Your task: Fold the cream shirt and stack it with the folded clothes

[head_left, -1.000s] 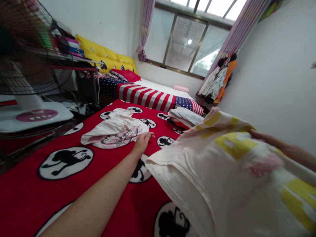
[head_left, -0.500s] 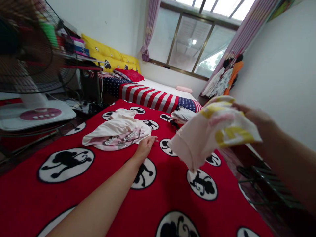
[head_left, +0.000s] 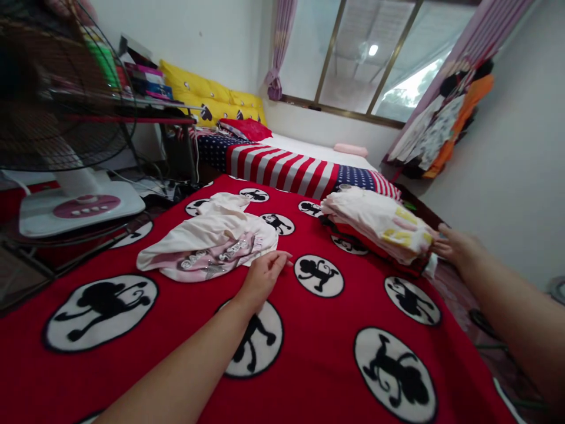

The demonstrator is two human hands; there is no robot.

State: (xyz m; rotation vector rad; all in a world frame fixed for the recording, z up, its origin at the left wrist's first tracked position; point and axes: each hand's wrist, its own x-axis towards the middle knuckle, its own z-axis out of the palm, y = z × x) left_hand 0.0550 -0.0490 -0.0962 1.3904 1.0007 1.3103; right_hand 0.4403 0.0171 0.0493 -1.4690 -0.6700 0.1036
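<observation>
My left hand (head_left: pixel 266 274) rests on the red blanket (head_left: pixel 309 347), its fingers curled together with nothing visible in them. Just beyond it lies a crumpled white shirt (head_left: pixel 194 235) with a pink printed patch and lettering. At the right, my right hand (head_left: pixel 459 250) is at the near right end of a pile of folded clothes (head_left: pixel 353 227). Its fingertips pinch the edge of the top garment, a folded white shirt (head_left: pixel 404 227) with yellow and pink print, which lies flat on the pile. Slight blur softens these fingers.
A fan (head_left: pixel 83 200) stands at the left beside a cluttered desk (head_left: pixel 150 118). Behind the blanket is a bed with a striped, starred cover (head_left: pixel 282 171) and yellow cushions (head_left: pixel 194 88). Clothes (head_left: pixel 450 129) hang by the window at the right.
My right hand has brought the folded white-and-yellow shirt from the air down onto the pile. The left hand stays nearly in place by the crumpled shirt. The view has shifted right.
</observation>
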